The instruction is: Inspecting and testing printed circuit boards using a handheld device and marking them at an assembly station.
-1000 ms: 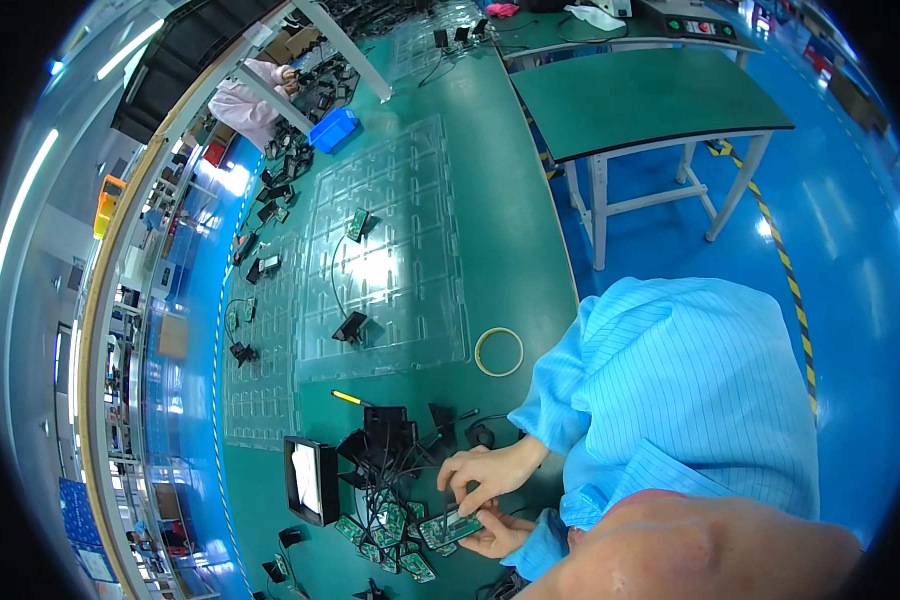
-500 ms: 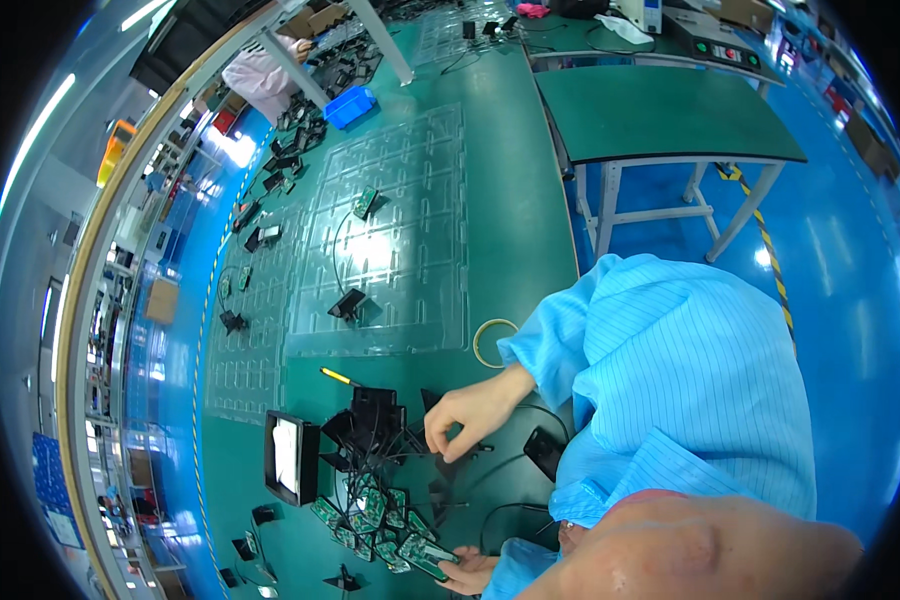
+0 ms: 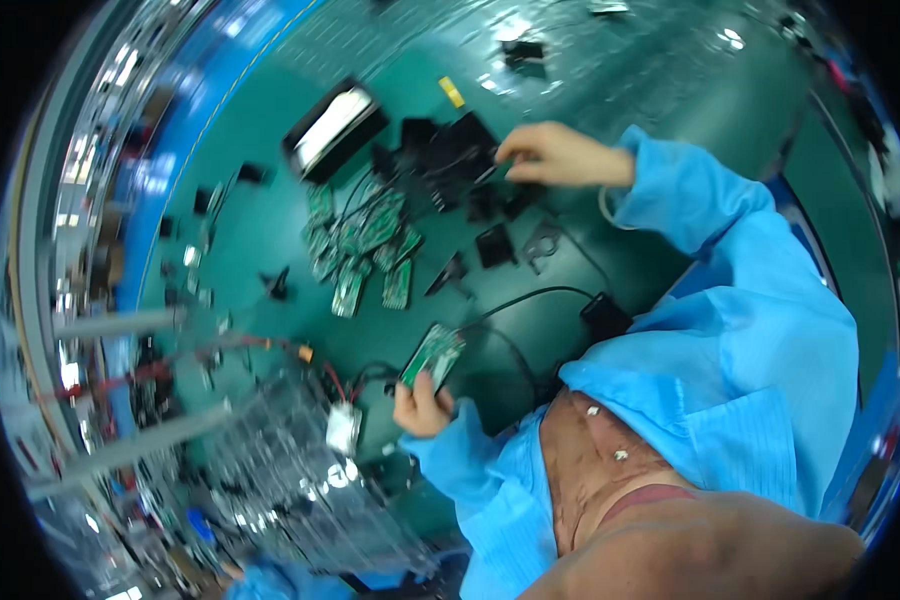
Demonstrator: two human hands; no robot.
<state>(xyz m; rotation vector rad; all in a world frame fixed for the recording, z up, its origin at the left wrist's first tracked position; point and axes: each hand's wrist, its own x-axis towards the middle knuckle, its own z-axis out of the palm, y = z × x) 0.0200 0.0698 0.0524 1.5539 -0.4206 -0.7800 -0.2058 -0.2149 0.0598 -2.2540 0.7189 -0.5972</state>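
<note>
- Head view: a green circuit board (image 3: 436, 348) is grasped at one end by the left hand (image 3: 425, 408), with the thumb laid on its face; it is held slantwise over the surface (image 3: 300, 330), toward the near edge, in front of the person's body.
- The right hand (image 3: 560, 155) is stretched out to a cluster of black parts (image 3: 460, 145); its fingers are bent at the side of the cluster, and whether anything is gripped by them cannot be told.
- A pile of circuit boards (image 3: 370, 225) is heaped just beside the black parts, between the held board and the far edge of the surface, with dark wires strewn across it.
- A black frame (image 3: 295, 143) with a white pane is set near the pile, toward the far edge.
- A yellow stick (image 3: 452, 92) is placed beyond the black parts.
- A black square piece (image 3: 494, 245), a black bracket (image 3: 450, 275) and a grey part (image 3: 542, 245) are scattered between the cluster and the near edge.
- A black cable (image 3: 530, 293) is seen curving from beside the held board to a black block (image 3: 605, 318), which is placed by the near edge.
- A small white block (image 3: 344, 428) with red wires is seen to the left of the left hand.
- Clear trays (image 3: 290, 480), blurred, are spread along the left end of the surface.
</note>
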